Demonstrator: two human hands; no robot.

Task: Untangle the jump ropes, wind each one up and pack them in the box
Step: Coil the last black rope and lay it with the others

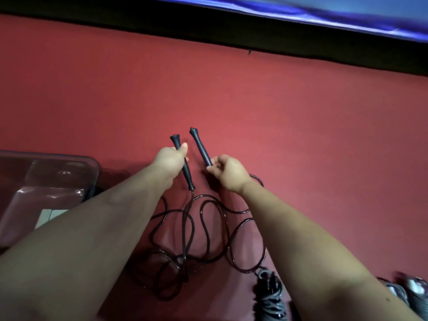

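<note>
Far left, the clear box (90, 165) sits at the table's (301, 135) left edge, open side up, and what is in it I can't make out. Next, the left hand (170, 158), out over the middle of the table: fingers clenched round the left handle (188, 179), thumb laid up along it, the flared cap poking out above the fist and the lower end sticking out below. Just beside it, not touching, the right handle (200, 144), black as well, leaning the same way with its cap towards the far edge. The right hand (228, 172) has it by the lower end only, fingertips pinching it. Both handles are up off the table. Below the hands the rope (208, 212) runs down from the left handle and sprawls in loose dark loops across the red cloth, crossing over itself several times between the two forearms, with one loop curling out behind the right wrist. Towards the near edge, a grey rope (269, 295) lies wound in a tight bundle beside the right forearm. In the near right corner there's another bundle (407, 286), too blurred to call.
</note>
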